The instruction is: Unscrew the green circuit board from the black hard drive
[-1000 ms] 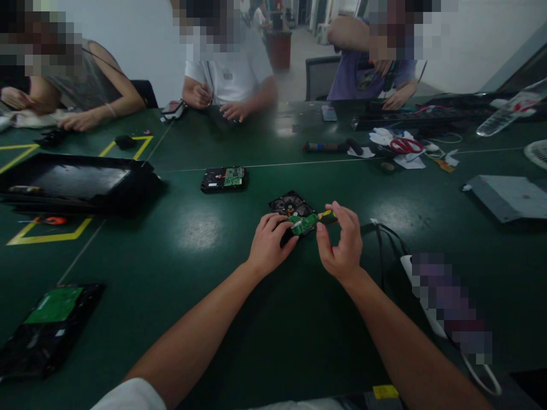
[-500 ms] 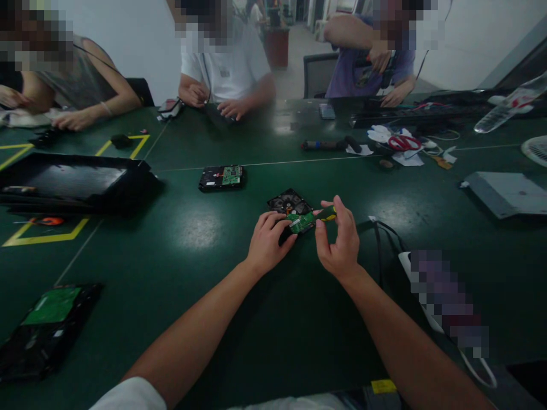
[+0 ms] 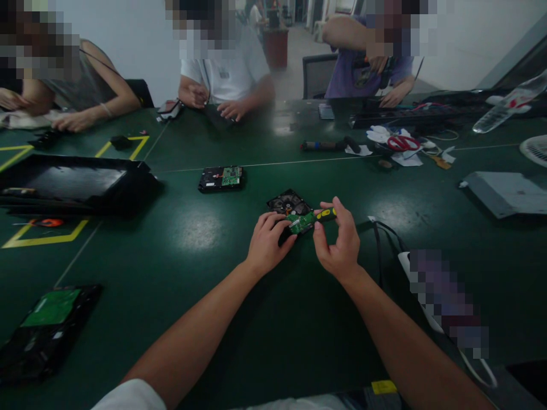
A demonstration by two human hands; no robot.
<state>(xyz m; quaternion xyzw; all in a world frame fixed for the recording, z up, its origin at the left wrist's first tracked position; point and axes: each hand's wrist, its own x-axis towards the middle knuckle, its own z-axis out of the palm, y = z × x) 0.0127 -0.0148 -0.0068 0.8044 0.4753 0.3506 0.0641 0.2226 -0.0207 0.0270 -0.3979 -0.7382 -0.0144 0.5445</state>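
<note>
A dark hard drive (image 3: 287, 201) with a green circuit board (image 3: 300, 223) on its near side lies on the table in front of me. My left hand (image 3: 268, 240) grips the near-left side of the drive, fingers bent over its edge and partly covering the board. From the right, my right hand (image 3: 342, 239) holds a green and yellow screwdriver (image 3: 326, 214) by the handle, between the thumb and fingers. The screwdriver's front end points left at the board. Its tip is too small to make out.
Another hard drive (image 3: 221, 178) lies farther back, and a third drive (image 3: 43, 330) at the near left. A black tray (image 3: 77, 176) stands at left, a grey metal case (image 3: 506, 193) at right. A power strip (image 3: 421, 296) is beside my right forearm. Several people sit across the table.
The screwdriver handle has turned slightly in my right hand, with more yellow showing. My left hand and the hard drive stay in place.
</note>
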